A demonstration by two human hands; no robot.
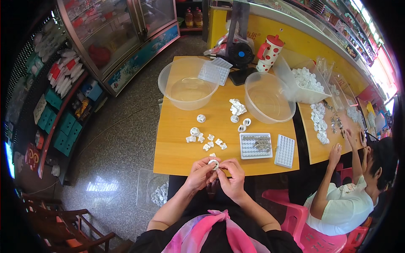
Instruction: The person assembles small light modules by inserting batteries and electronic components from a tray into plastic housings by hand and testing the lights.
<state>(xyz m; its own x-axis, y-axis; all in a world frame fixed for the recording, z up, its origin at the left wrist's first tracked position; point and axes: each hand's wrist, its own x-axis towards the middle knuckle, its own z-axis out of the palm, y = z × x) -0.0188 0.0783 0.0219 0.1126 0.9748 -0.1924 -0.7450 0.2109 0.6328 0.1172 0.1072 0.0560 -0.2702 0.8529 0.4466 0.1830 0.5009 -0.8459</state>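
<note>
At the near edge of the wooden table (177, 162), my left hand (199, 175) pinches a small round white plastic part (214, 165) with a dark spot in its middle. My right hand (232, 175) is closed, its thumb and fingertips pressed at the right side of that part; anything smaller between them is hidden. Just beyond my hands lie several small white plastic pieces (209, 145). Farther off are more round white parts (201, 118) and a little heap of white pieces (238, 107). A white tray (256, 155) with rows of small grey pieces sits to the right, beside a second white tray (284, 145).
Two clear plastic tubs (166, 90) (291, 114) stand at the back, with a black fan (240, 55) and a red-dotted white cup (265, 63). On the right, a person (346, 202) works at another table. A clear bin of white parts (143, 202) is on the floor.
</note>
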